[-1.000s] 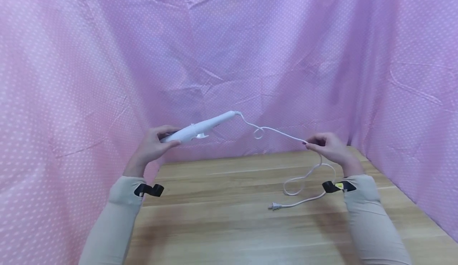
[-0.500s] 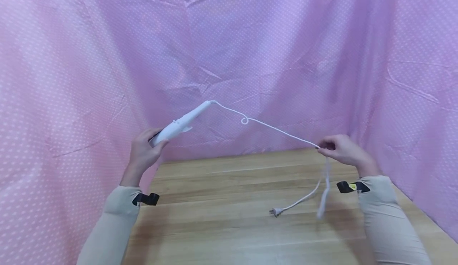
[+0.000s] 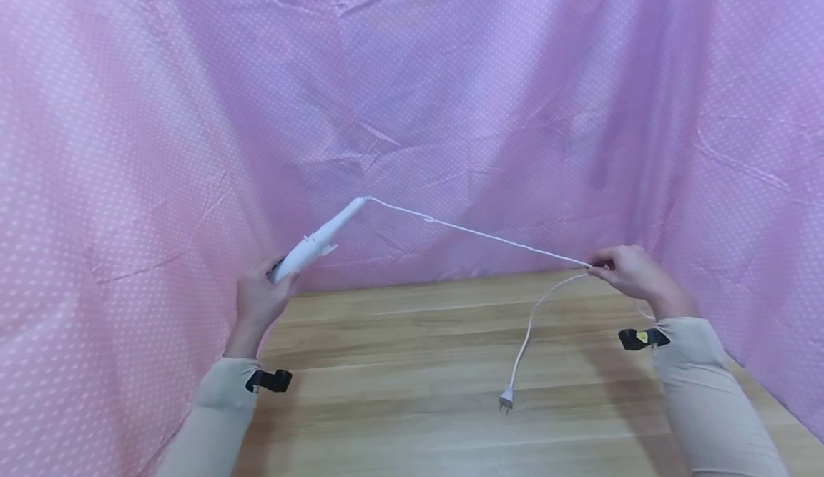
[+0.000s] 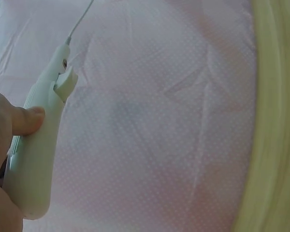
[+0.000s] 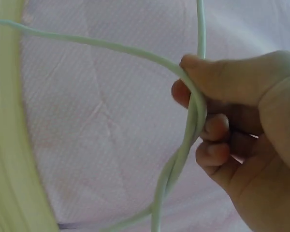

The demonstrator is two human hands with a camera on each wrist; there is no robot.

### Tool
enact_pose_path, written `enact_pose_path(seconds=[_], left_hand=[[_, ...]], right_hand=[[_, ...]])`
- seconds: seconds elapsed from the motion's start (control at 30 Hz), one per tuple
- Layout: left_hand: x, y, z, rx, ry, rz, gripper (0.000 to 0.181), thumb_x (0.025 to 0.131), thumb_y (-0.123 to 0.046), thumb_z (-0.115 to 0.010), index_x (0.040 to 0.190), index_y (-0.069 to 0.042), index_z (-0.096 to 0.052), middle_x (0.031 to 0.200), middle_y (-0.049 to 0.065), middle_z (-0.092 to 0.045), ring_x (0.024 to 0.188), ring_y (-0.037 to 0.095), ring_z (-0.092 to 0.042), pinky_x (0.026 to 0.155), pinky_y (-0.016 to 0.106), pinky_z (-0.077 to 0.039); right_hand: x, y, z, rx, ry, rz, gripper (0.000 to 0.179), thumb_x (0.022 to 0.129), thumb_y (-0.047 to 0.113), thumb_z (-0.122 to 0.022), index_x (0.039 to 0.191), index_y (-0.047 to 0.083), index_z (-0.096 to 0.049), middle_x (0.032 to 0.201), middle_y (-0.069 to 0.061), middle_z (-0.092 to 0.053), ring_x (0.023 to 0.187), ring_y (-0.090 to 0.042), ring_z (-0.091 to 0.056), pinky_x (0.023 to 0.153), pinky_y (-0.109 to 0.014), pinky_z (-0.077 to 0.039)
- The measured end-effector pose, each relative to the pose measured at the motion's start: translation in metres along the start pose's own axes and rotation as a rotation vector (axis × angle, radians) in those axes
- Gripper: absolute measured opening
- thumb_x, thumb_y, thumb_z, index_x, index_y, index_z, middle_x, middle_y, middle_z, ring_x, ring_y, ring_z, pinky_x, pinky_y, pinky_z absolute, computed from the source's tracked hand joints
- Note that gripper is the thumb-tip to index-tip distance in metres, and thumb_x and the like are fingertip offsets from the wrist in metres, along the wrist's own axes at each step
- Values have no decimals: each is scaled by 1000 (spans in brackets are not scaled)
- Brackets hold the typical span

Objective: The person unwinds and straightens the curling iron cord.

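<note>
In the head view my left hand [image 3: 257,304] grips the wide end of a white corded hair iron [image 3: 324,239], which tilts up to the right. The left wrist view shows my thumb along the hair iron [image 4: 33,166] and a small lever [image 4: 66,84] sticking out from its side. A white cord [image 3: 496,237] runs nearly straight from its tip to my right hand [image 3: 634,274], which pinches it between thumb and fingers. Seen from the right wrist, the cord [image 5: 121,47] crosses itself beside the curled fingers. A two-pin plug [image 3: 506,399] hangs at the cord's free end.
A wooden table [image 3: 399,362] lies beneath both hands. Pink dotted cloth [image 3: 412,91] stands as walls at the back and both sides, close to the left hand. Part of the cord is hidden behind the right hand and wrist.
My right hand has moved right, pulling the cord straighter, and its small loop has nearly flattened. My left hand has moved left and lately down with the hair iron. The plug has swung to point down.
</note>
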State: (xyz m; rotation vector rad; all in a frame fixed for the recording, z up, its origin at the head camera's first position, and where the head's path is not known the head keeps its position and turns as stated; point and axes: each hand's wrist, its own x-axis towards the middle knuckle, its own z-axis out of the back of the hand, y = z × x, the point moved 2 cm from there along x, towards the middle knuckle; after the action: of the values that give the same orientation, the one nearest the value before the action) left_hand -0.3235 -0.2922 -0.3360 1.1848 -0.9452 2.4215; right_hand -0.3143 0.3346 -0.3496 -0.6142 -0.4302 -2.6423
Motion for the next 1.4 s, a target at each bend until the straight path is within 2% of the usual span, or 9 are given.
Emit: enact_pose_path(seconds=[0.1,0.27,0.5,0.63,0.73,0.93,1.07,1.2,1.4], left_hand=[[-13,6,-10,4,27,34,39,75,0,-80,111,8,-67,102,29,-68,89,44,-65,78,58,-52],[-40,20,-35,9,92,103,38,73,-2,-80,109,5,-69,99,25,-69,89,40,-65,79,55,-51],[-79,47,-60,58,227,294,38,76,-9,-79,111,0,-70,101,20,-70,90,34,-65,82,51,-51],[-96,57,-72,68,295,365,36,77,-12,-78,111,0,-70,97,18,-72,86,30,-65,80,48,-52],[-107,63,-81,80,323,386,34,77,-12,-78,109,0,-71,96,17,-73,84,27,-66,79,47,-51],[-126,69,-89,63,330,479,30,77,-10,-76,106,-4,-73,98,13,-73,90,28,-65,84,48,-49],[-136,74,-92,46,349,524,28,78,-9,-76,105,-5,-72,98,12,-72,93,28,-64,88,50,-47],[-145,82,-95,35,369,564,28,79,-10,-76,105,-4,-71,98,11,-72,93,27,-63,89,49,-46],[-149,88,-98,64,360,547,28,79,-13,-77,103,-1,-71,97,13,-71,92,28,-64,87,47,-47]], right_hand=[[3,-9,-7,-22,11,-20,9,83,11,-73,89,3,-75,75,-4,-70,68,-19,-62,64,-38,-50],[13,-26,-30,-54,118,-73,11,84,12,-70,87,3,-75,79,-10,-73,74,-31,-67,72,-50,-50],[27,-42,-87,-8,234,-93,17,81,8,-60,66,12,-67,57,2,-56,54,-14,-48,51,-32,-39],[31,-47,-120,-31,206,-85,16,77,3,-59,66,7,-69,60,1,-60,56,-15,-49,53,-33,-43],[31,-48,-141,-67,177,-87,15,75,1,-59,66,7,-69,62,-1,-63,58,-18,-53,57,-37,-46],[24,-51,-176,52,231,-164,14,69,-2,-60,62,10,-64,61,0,-59,58,-18,-51,54,-34,-44],[18,-54,-187,61,247,-158,10,74,1,-63,67,6,-68,66,-3,-64,62,-19,-53,58,-38,-47],[16,-58,-193,75,201,-154,7,78,4,-67,75,3,-73,74,-8,-70,69,-24,-60,68,-45,-51],[11,-70,-202,167,110,-209,8,81,8,-72,83,1,-75,83,-12,-73,79,-28,-65,75,-46,-51]])
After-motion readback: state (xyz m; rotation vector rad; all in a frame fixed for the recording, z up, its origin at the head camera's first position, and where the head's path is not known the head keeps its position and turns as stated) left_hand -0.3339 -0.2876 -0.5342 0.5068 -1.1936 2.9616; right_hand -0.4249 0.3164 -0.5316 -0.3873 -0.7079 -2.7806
